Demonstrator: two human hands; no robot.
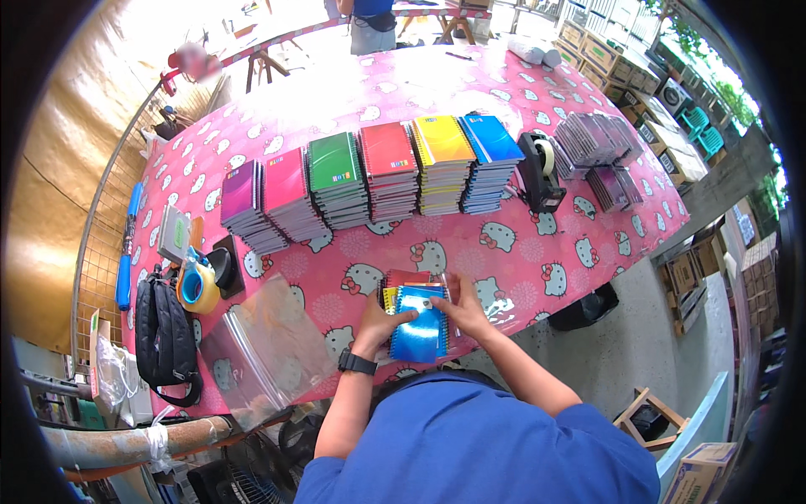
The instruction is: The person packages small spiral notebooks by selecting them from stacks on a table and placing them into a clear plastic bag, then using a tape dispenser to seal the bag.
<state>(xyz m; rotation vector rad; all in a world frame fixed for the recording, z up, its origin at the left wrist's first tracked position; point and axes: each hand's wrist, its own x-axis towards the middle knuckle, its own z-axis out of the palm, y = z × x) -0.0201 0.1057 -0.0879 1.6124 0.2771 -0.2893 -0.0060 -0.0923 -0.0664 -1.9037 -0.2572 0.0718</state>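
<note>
My left hand (pixel 379 325) grips the left side of a small bundle of spiral notebooks near the table's front edge. A blue notebook (pixel 417 338) lies on top, with edges of a yellow notebook (pixel 389 298) and a red notebook (pixel 409 277) showing behind it. From the right, my right hand (pixel 467 307) closes on the same bundle, its thumb across the blue cover. Beside that hand, shiny clear plastic (pixel 499 311) catches the light. Beyond the hands stand stacks of purple (pixel 240 191), pink (pixel 285 178), green (pixel 334 160), red (pixel 388 149), yellow (pixel 442 139) and blue notebooks (pixel 489 139).
Clear plastic bags (pixel 277 344) lie left of my hands, near a black pouch (pixel 164 336) and tape rolls (pixel 197 287). A black tape dispenser (pixel 541 172) and wrapped packs (pixel 598 141) sit right of the stacks. Another person (pixel 372 25) stands beyond the pink table (pixel 453 244).
</note>
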